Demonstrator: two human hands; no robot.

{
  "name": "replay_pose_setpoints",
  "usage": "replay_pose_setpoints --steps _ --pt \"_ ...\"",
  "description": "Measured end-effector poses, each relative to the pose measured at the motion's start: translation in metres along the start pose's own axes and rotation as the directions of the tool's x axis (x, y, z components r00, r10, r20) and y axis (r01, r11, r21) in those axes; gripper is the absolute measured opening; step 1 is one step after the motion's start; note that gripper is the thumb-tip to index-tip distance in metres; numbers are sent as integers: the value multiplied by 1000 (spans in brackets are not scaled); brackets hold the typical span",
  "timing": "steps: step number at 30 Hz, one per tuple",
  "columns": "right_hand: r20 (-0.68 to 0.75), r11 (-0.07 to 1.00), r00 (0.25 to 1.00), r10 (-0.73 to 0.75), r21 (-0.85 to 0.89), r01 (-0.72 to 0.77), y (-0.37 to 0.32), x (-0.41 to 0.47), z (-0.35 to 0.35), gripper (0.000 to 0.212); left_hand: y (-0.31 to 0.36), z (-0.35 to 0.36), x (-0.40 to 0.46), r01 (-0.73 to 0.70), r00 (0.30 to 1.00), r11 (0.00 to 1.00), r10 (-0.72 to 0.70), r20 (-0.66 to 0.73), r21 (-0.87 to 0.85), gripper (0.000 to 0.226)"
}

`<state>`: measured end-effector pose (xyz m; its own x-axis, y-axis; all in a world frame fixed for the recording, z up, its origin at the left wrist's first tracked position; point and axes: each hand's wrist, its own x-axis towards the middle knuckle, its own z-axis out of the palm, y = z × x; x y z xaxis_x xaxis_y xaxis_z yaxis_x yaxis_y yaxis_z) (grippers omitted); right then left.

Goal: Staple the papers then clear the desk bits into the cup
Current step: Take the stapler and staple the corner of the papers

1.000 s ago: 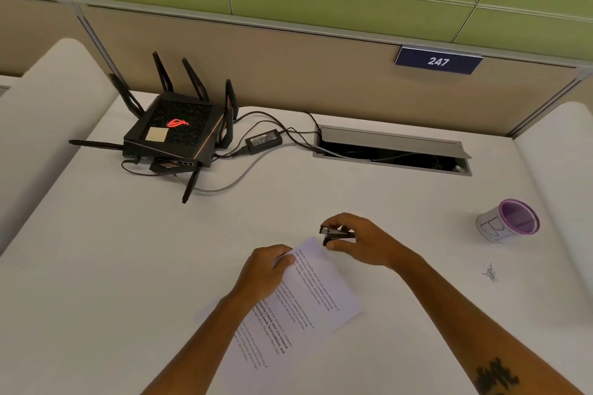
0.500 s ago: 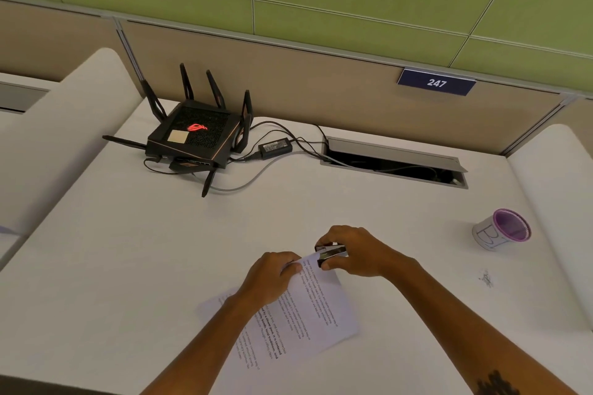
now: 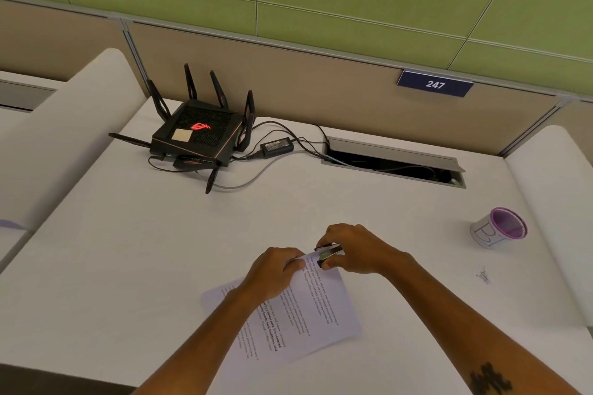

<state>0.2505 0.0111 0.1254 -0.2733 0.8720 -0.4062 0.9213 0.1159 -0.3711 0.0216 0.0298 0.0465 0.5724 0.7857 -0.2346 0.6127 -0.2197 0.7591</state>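
Printed papers (image 3: 308, 314) lie on the white desk (image 3: 160, 266) in front of me. My left hand (image 3: 276, 269) pinches their top corner and lifts it slightly. My right hand (image 3: 356, 250) grips a small black stapler (image 3: 327, 253) whose jaws sit over that same corner. A white cup with a purple rim (image 3: 499, 231) stands upright to the right. A small cluster of dark bits (image 3: 484, 276) lies on the desk below the cup.
A black router with several antennas (image 3: 199, 138) and its power brick (image 3: 276, 147) sit at the back left, cables running into an open cable hatch (image 3: 394, 159). White side panels flank the desk. A beige partition with a "247" sign (image 3: 434, 84) closes the back.
The stapler has moved left onto the papers' top corner, and my left hand has shifted up to pinch that corner. The camera has also tilted, shifting the scene.
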Motion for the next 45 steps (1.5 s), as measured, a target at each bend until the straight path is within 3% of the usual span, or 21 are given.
replay_pose_setpoints --steps 20,25,32,36,40,45 --pt "-55 999 998 -6 -51 3 0 8 -7 32 0 -8 13 6 999 1000 -5 34 -23 26" --pt "-84 998 996 -22 -68 16 -2 12 -10 28 10 -2 23 -28 997 996 35 73 -86 62" --pt "-120 989 990 -78 -137 62 -2 13 -15 19 22 0 30 -36 998 983 44 43 -182 33" --pt "-150 983 983 -103 -165 77 -3 10 -17 16 25 4 32 -45 999 983 48 12 -176 40" --pt "-141 975 982 -127 -199 98 -6 10 -20 18 30 6 29 -42 999 986 40 -15 -161 25" --pt "-122 972 983 -134 -208 107 -7 9 -20 17 31 3 25 -22 1000 978 25 13 -208 23"
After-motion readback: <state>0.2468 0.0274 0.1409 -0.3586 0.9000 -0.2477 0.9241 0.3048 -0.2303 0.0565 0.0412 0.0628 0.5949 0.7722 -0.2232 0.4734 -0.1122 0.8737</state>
